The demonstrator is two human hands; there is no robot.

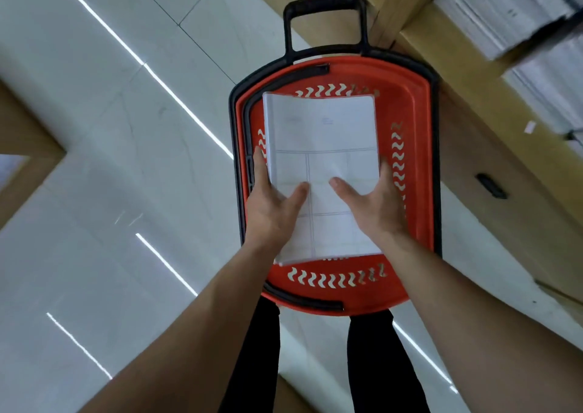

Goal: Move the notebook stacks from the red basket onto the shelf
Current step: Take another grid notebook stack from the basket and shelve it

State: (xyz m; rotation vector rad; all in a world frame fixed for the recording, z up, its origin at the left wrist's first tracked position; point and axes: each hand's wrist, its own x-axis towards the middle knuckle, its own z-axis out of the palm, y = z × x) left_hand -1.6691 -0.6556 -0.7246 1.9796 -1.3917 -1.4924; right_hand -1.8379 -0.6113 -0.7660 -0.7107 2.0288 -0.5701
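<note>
Forearms, bare, reach in from the near edge of view, one on each side of black-trousered legs (262,349). Left grip (271,204) and right grip (375,204) pinch the notebook stack (321,128) by its two long sides at the near half. Thumbs lie flat on the top cover, angled toward each other. Fingers wrap the edges, mostly hidden beneath. Stack hangs over the middle of the red basket (416,122), inside its rim. Its near end overlaps the basket's near wall, so it is judged lifted to about rim level. What lies under it is hidden. Long axis runs straight away from the person toward the black pull handle (325,2), in line with the basket's length. Cover is white with faint grey ruled boxes and print too pale to read. Page edges show at the near left corner. Shelf (504,147) lies right of the basket, just beside it, and carries white stacks (504,12). Right grip is nearer it. Coming move is judged a rightward carry, stack level. Basket stands on glossy pale floor (126,128).
</note>
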